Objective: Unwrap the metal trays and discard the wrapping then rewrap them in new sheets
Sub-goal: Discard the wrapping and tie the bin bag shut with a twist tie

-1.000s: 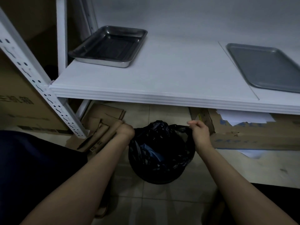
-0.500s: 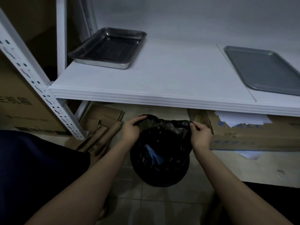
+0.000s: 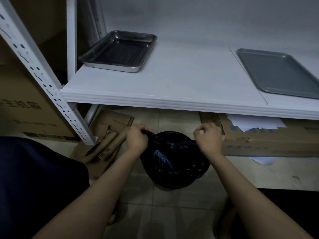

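Note:
A black bin with a black bag liner point(image 3: 174, 168) stands on the tiled floor below the shelf; something blue lies inside it. My left hand point(image 3: 137, 139) grips the bag's left rim. My right hand point(image 3: 209, 139) pinches the bag's right rim with curled fingers. Up on the white shelf point(image 3: 181, 87), a deep shiny metal tray point(image 3: 119, 50) sits unwrapped at the back left. A flat grey tray point(image 3: 278, 71) lies unwrapped at the right.
A perforated white upright point(image 3: 39, 73) slants down at the left. Flattened cardboard point(image 3: 105, 135) lies on the floor left of the bin. A cardboard box with white paper sheets point(image 3: 255, 123) sits under the shelf at the right. A large carton point(image 3: 20, 104) stands far left.
Both hands moved apart along the bag's rim, stretching it open over the bin. The bunched bag top has flattened down.

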